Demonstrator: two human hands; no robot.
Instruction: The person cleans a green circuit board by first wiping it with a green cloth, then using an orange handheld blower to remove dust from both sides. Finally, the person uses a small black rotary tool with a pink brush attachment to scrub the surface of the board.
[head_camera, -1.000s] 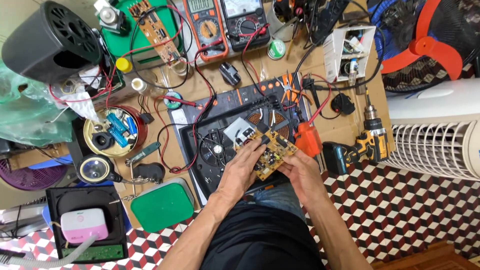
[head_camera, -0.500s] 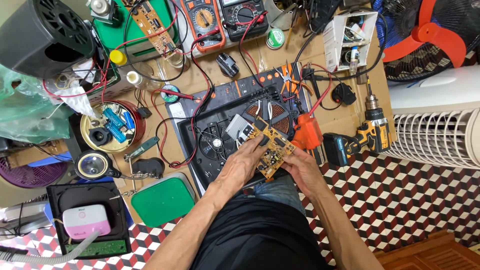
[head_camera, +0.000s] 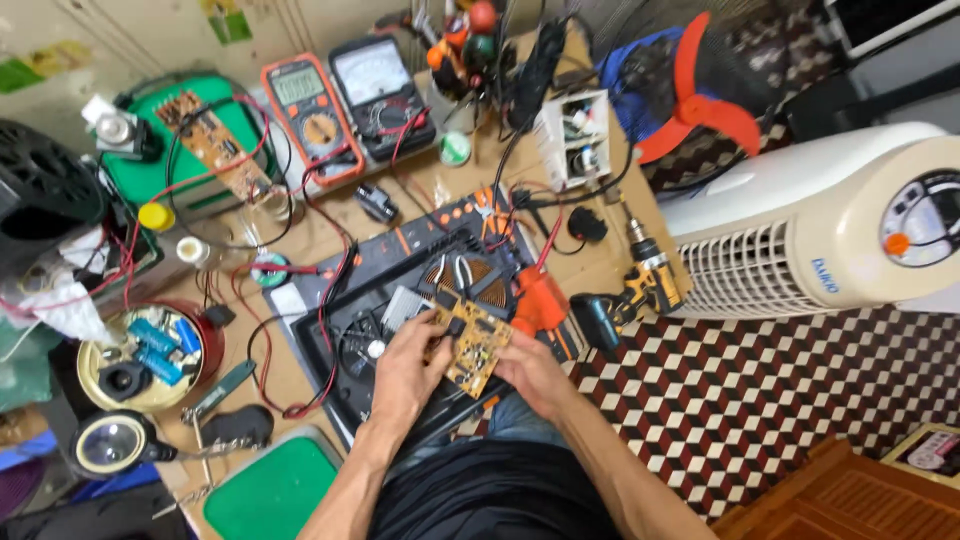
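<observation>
Both my hands hold a tan circuit board (head_camera: 474, 345) over an opened black appliance case (head_camera: 345, 325) on the workbench. My left hand (head_camera: 408, 372) grips the board's left edge, with the thumb on top. My right hand (head_camera: 532, 372) holds its right edge from below. Behind the board, a copper coil (head_camera: 470, 280) and a grey heat sink (head_camera: 403, 306) sit inside the case. Red and black wires (head_camera: 322, 290) run across the case.
An orange multimeter (head_camera: 306, 115) and a black analogue meter (head_camera: 380, 90) lie at the back. A yellow cordless drill (head_camera: 640, 290) lies to the right, beside a white tower fan (head_camera: 830, 220). A round tin of parts (head_camera: 140, 360), a magnifier lamp (head_camera: 105, 442) and a green lid (head_camera: 270, 490) sit to the left.
The view has shifted and come closer, so the bench sits lower left. Both hands keep hold of the circuit board, tilting it slightly over the case.
</observation>
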